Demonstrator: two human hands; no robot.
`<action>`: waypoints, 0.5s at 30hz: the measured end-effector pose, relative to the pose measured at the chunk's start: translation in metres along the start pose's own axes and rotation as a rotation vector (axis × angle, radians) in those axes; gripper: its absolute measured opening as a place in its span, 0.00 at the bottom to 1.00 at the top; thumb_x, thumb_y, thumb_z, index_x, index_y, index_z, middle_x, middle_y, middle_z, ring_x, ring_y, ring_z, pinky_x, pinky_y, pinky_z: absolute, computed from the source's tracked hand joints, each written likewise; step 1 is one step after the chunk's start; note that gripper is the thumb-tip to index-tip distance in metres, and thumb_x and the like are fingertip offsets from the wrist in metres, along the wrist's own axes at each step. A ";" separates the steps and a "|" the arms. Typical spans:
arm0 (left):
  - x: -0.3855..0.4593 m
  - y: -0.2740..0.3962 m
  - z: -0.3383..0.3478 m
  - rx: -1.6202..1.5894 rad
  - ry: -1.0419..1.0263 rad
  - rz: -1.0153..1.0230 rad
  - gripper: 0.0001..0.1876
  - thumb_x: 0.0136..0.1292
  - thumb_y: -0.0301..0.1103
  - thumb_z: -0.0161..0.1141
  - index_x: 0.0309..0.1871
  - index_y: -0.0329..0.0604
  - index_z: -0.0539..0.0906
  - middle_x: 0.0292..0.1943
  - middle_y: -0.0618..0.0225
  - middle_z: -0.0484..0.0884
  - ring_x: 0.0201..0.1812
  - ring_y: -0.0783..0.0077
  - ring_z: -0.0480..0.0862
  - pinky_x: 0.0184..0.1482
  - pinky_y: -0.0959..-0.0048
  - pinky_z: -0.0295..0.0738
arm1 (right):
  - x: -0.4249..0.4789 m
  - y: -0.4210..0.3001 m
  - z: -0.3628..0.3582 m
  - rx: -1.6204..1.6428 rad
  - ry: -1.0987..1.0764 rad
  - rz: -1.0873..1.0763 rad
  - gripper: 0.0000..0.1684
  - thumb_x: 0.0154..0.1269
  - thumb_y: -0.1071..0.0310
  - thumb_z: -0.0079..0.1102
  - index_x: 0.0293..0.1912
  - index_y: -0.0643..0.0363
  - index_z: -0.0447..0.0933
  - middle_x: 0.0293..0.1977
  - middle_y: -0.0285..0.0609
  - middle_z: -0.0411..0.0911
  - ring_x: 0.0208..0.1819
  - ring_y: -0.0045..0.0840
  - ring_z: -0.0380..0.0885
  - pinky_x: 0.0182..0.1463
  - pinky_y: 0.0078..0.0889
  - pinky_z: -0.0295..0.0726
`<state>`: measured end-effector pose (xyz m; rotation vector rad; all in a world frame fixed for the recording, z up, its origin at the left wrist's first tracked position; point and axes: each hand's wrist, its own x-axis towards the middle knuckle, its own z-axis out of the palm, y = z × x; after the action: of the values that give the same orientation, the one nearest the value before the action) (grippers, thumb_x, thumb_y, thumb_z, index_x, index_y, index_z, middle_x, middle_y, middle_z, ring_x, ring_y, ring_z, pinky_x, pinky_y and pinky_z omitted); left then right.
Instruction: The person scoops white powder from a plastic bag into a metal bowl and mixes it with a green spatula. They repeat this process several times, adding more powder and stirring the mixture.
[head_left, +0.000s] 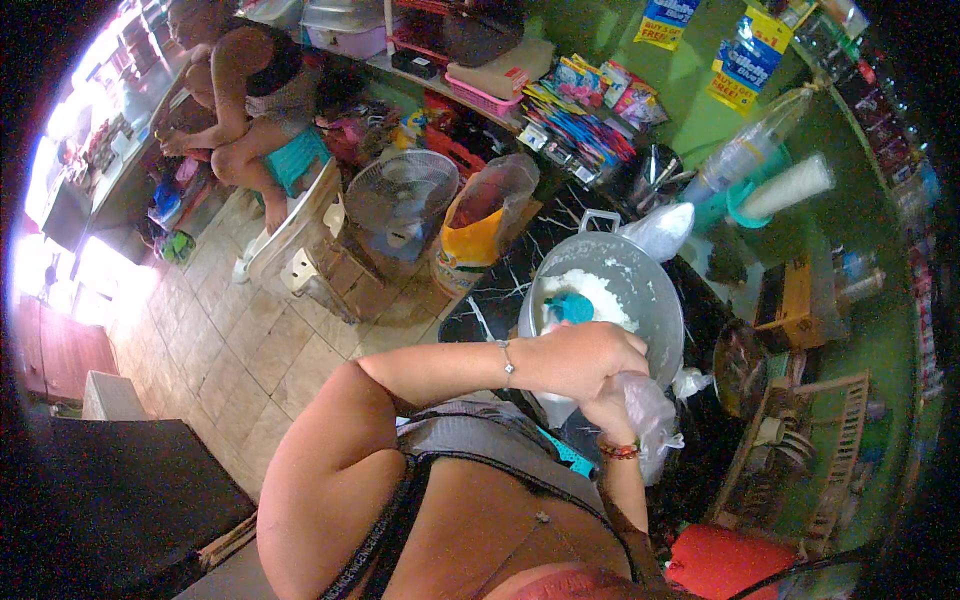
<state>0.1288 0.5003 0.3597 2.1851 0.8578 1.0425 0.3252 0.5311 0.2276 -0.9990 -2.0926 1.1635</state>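
My left hand (596, 356), a silver bracelet at its wrist, reaches across the near rim of a grey metal pot (664, 315). Its curled fingers grip the upper end of a translucent plastic bag (651, 420). Just below it is my right hand (609, 416), with a beaded bracelet; the hands meet, and the right fingertips are hidden. White powder (604, 296) lies inside the pot, with a turquoise scoop (570, 307) in it. Under my left wrist a bag with white contents (556, 409) shows in part.
The pot stands on a black marble-patterned table (491, 311). White bags (664, 231) sit beside it. To the left are a yellow sack (476, 236), an electric fan (401, 187) and a plastic chair (300, 232). Another person (240, 90) sits farther off. A dish rack (787, 450) stands right.
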 end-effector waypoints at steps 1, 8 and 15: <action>0.001 0.001 0.000 -0.016 0.008 0.016 0.13 0.49 0.32 0.61 0.40 0.39 0.80 0.34 0.59 0.79 0.38 0.54 0.80 0.42 0.63 0.75 | 0.002 0.005 0.003 0.048 0.039 0.004 0.31 0.58 0.59 0.65 0.58 0.60 0.68 0.55 0.47 0.70 0.58 0.31 0.68 0.62 0.34 0.67; -0.009 -0.025 -0.027 0.045 0.372 -0.092 0.26 0.61 0.44 0.62 0.58 0.40 0.72 0.57 0.60 0.72 0.58 0.62 0.72 0.56 0.65 0.70 | 0.028 -0.068 -0.002 0.980 0.222 0.076 0.19 0.69 0.57 0.54 0.50 0.62 0.71 0.58 0.53 0.70 0.62 0.36 0.67 0.66 0.39 0.64; -0.021 -0.024 0.024 -1.527 0.211 -0.460 0.41 0.64 0.47 0.60 0.71 0.44 0.47 0.65 0.60 0.62 0.66 0.63 0.64 0.64 0.65 0.64 | 0.037 -0.135 -0.040 0.632 0.249 -0.110 0.21 0.66 0.49 0.51 0.38 0.60 0.73 0.47 0.55 0.78 0.58 0.42 0.71 0.66 0.46 0.62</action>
<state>0.1303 0.4950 0.3203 0.5787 0.3227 1.0879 0.2869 0.5327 0.3680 -0.6709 -1.4210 1.4284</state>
